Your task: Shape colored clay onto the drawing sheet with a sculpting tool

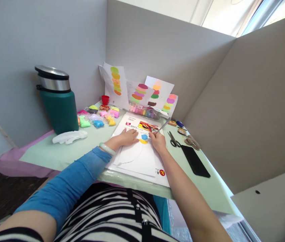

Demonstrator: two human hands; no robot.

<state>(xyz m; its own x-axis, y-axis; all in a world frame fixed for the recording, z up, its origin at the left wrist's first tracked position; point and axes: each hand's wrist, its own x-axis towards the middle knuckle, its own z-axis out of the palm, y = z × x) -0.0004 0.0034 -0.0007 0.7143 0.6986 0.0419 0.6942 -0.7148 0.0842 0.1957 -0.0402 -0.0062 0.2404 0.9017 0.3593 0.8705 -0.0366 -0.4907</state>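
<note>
My left hand lies flat on a white paper sheet with a pencilled curve, holding it down. My right hand grips a slim metal tool, its tip down at a blue clay patch above a yellow clay patch on the sheet. A pale bangle sits on my left wrist, above a blue sleeve.
A green flask stands at back left beside a white glove. Clay packets, a red cup, a clay box and coloured sample sheets lie behind. Scissors and a black phone lie to the right.
</note>
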